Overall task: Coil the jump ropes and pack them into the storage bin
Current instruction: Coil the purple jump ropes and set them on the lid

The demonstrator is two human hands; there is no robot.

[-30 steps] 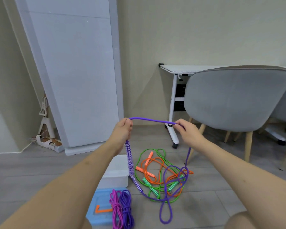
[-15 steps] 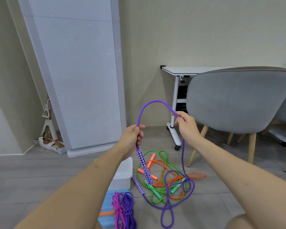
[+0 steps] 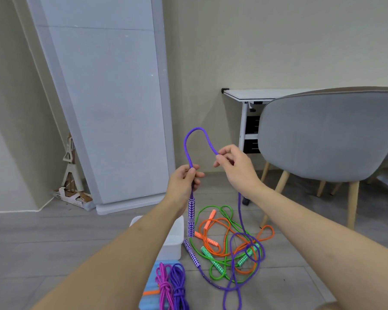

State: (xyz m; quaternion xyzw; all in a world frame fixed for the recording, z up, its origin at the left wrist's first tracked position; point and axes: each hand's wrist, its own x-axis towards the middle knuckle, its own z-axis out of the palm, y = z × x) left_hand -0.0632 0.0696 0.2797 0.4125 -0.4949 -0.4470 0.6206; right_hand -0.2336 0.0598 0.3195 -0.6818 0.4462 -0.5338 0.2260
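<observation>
Left hand (image 3: 184, 182) grips the purple rope (image 3: 189, 151) just above its hanging handle, anchoring the coil. Right hand (image 3: 235, 164), at 3 o'clock, pinches the cord, forming an overhead loop. Remaining slack lies on the floor at 5 o'clock; storage bin (image 3: 174, 240) sits below.
</observation>
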